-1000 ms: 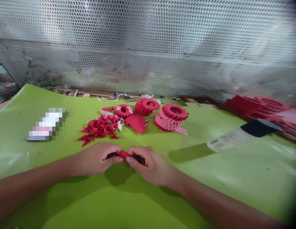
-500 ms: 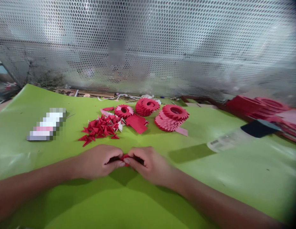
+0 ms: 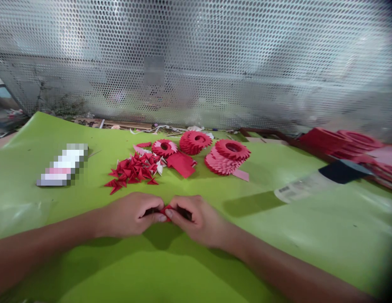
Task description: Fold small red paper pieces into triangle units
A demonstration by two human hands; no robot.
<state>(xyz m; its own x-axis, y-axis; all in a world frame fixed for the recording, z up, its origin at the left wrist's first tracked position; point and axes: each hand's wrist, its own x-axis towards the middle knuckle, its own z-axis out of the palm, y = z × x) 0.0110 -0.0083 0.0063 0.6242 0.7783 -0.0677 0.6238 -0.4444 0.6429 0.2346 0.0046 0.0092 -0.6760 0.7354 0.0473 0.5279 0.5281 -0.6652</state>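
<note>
Pinching a red paper piece (image 3: 166, 211), seemingly folded, left hand (image 3: 132, 214) and right hand (image 3: 196, 221) meet near heaped paper triangles (image 3: 132, 170).

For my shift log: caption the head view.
Left hand and right hand pinch red paper near red paper triangles.

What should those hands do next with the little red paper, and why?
Maybe press its fold flat. The left hand and right hand both pinch the red paper, and folded red triangles lie just ahead, looking crisp and pointed.
</note>
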